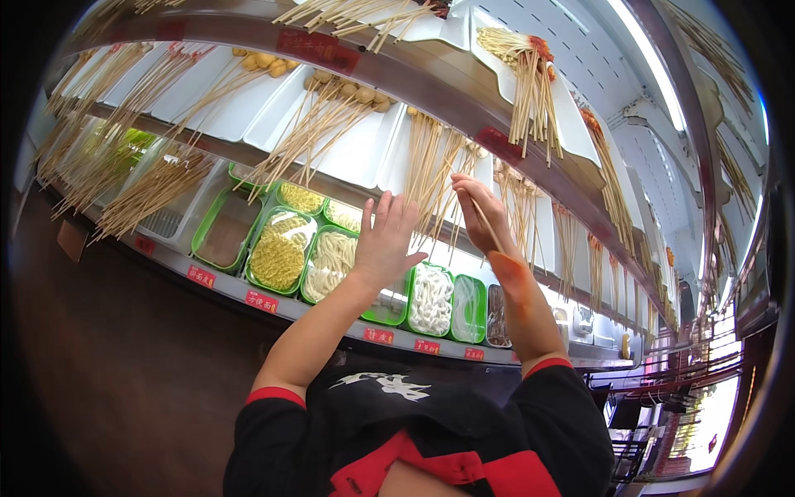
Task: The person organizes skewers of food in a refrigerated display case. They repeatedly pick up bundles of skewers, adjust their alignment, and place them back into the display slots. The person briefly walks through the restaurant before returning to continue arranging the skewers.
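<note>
My right hand is raised before the middle shelf, its fingers closed around a thin wooden skewer. The skewer slants down across the palm towards the wrist. At its lower end is an orange piece, seen against my forearm; what it is, I cannot tell. My left hand holds nothing, palm towards the shelf and fingers extended. It overlaps the tips of a bunch of skewers and part of a green tray of pale noodles. Whether it touches the sticks is unclear.
White bins hold skewered balls, sticks jutting out towards me. Below, green trays contain instant noodles and white knotted food. Red labels with writing line the lower shelf edge. An upper shelf overhangs with more skewers.
</note>
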{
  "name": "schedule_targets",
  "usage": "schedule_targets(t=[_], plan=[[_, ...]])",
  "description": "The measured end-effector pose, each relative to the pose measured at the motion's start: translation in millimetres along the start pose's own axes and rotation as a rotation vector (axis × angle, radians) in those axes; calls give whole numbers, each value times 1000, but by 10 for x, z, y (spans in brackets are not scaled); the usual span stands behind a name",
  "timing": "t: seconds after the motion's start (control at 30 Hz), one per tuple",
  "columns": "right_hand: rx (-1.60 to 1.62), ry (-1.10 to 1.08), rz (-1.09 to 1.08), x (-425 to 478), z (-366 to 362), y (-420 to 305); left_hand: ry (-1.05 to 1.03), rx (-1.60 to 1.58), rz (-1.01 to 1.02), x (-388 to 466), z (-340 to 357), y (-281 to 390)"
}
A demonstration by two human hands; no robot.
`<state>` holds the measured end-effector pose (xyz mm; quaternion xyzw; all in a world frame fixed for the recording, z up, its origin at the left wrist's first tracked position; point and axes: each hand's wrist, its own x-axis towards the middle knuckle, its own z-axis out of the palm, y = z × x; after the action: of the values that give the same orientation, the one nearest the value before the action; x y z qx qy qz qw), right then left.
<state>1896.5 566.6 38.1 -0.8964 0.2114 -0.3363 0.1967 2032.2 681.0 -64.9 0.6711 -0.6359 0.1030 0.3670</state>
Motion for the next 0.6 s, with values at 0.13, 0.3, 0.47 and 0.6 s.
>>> schedule_targets(t=[0.13,0.3,0.47,0.6], plan=[[118,-199,215,-395,49,-49,-16,26,-5,0,-20,-109],[148,-12,30,-804,-425,-530,-146,-169,103,138,-203,-4],[14,22,0,-1138,-672,-733,-365,-732,-4,674,-322,-67],[25,39,85,-1506,-800,-674,-409,-372,-143,1207,-46,13]])
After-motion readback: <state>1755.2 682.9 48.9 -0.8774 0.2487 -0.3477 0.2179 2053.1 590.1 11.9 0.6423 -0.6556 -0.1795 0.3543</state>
